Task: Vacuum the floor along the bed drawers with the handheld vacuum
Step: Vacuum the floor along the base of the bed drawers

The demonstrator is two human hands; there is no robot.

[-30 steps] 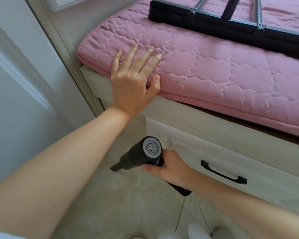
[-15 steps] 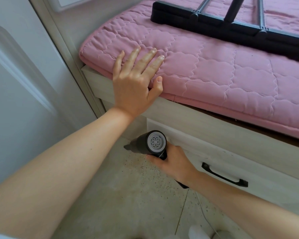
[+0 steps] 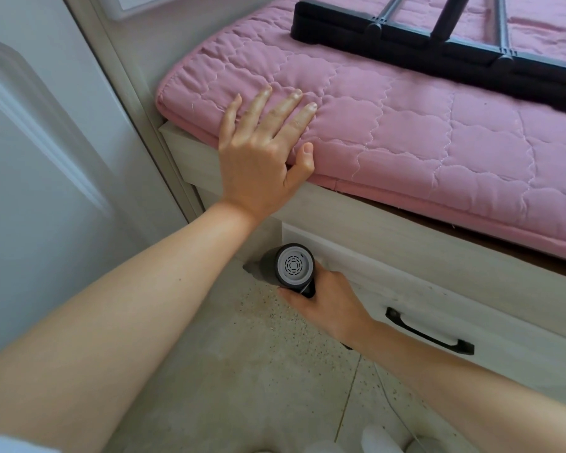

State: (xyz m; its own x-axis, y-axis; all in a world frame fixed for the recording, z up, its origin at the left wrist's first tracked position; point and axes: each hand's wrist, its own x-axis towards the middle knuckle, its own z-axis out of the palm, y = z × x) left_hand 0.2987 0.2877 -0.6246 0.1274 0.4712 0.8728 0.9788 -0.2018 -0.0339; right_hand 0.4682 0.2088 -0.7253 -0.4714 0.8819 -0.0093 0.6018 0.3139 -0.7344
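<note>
Holding the handheld vacuum [image 3: 291, 268], the right hand [image 3: 330, 305] has pushed its nose ahead into the corner by the drawer [image 3: 406, 289]. Left hand [image 3: 262, 155] stays flat on the bed [image 3: 438, 142]. Specks below the grip remain.

Both arms extended, hands apart.
Left hand [image 3: 262, 158] flat, fingers spread straight, palm down; right hand [image 3: 329, 304] lower, fingers curled in a grip.

A pale panelled door [image 3: 46, 158] stands at the left. Speckled beige floor tiles [image 3: 242, 371] run along a whitewashed bed frame [image 3: 389, 223] topped by a pink quilted mattress pad [image 3: 422, 132].
</note>
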